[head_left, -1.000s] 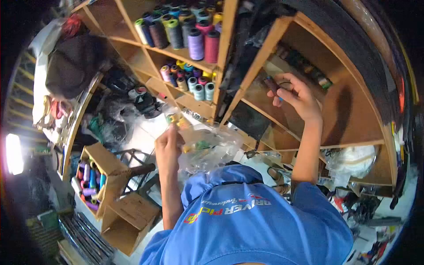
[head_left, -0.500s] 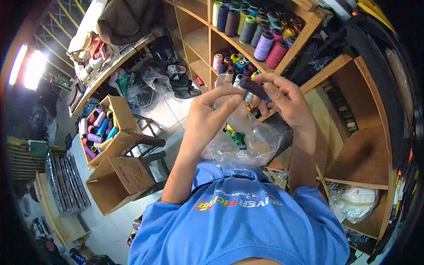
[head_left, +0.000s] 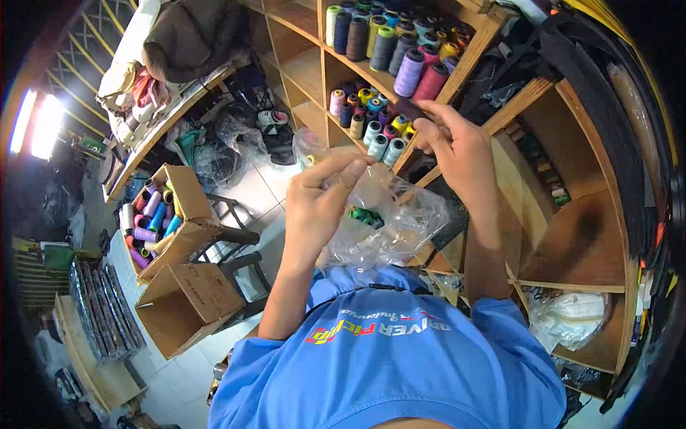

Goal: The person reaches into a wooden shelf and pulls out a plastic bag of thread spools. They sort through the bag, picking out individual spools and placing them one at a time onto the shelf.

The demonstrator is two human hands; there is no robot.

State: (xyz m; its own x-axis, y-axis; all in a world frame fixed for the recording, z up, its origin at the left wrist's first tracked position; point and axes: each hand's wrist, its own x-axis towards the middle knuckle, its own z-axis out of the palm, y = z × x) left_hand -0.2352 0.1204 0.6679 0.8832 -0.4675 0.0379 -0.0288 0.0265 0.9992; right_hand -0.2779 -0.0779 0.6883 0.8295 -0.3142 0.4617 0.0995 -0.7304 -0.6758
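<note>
A dark brown thread spool (head_left: 409,110) is held in my right hand (head_left: 451,139), its fingers wrapped round it in front of the shelf. Lower and to the left, my left hand (head_left: 319,196) is closed, thumb pressed to the fingertips; whatever it pinches is too small to make out. Below and between the hands hangs a clear plastic bag (head_left: 389,229) with green spools (head_left: 366,216) in it.
Many coloured spools (head_left: 409,71) stand on the wooden shelf (head_left: 457,79) ahead. At left, an open carton (head_left: 193,193) holds spools above another open carton (head_left: 207,293). A plastic-wrapped white bundle (head_left: 575,318) lies in the lower right compartment.
My right hand has moved up with the brown spool, and my left hand has moved down and left, so the hands are farther apart. The view has shifted slightly.
</note>
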